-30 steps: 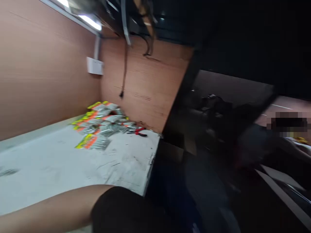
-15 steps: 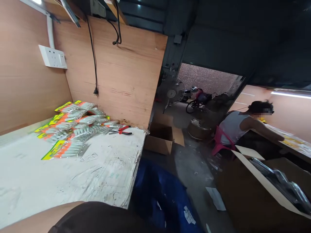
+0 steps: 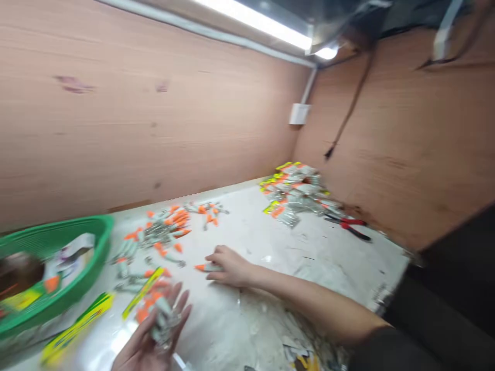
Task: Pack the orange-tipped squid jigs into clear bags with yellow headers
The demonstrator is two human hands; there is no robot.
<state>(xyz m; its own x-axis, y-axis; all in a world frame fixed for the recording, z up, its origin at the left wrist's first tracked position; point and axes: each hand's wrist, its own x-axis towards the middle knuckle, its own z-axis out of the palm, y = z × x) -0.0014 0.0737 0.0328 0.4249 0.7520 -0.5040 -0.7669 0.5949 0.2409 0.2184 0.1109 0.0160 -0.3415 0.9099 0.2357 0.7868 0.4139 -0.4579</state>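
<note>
My left hand (image 3: 141, 346) is palm up at the front, fingers loosely curled round several orange-tipped, pale-bodied fishing lures (image 3: 164, 312). A yellow header card (image 3: 143, 292) shows just behind them; whether it is attached to anything there is blurred. My right hand (image 3: 232, 267) reaches over the white tabletop (image 3: 247, 314) and pinches a single lure (image 3: 200, 267), its orange tip pointing left. Beyond the left hand lies a loose spread of similar lures (image 3: 166, 226). Another yellow-headed packet (image 3: 77, 330) lies at the lower left, smeared by motion.
A green basket (image 3: 104, 242) with mixed items stands at the left. Filled lure packets (image 3: 297, 190) are heaped in the far right corner, with red-and-black pliers (image 3: 353, 226) close by. Wooden panels (image 3: 193, 129) wall the table at the back and right.
My view has swung left from the room and the co-worker to the table. Both hands, the loose lures and the green basket now show.
</note>
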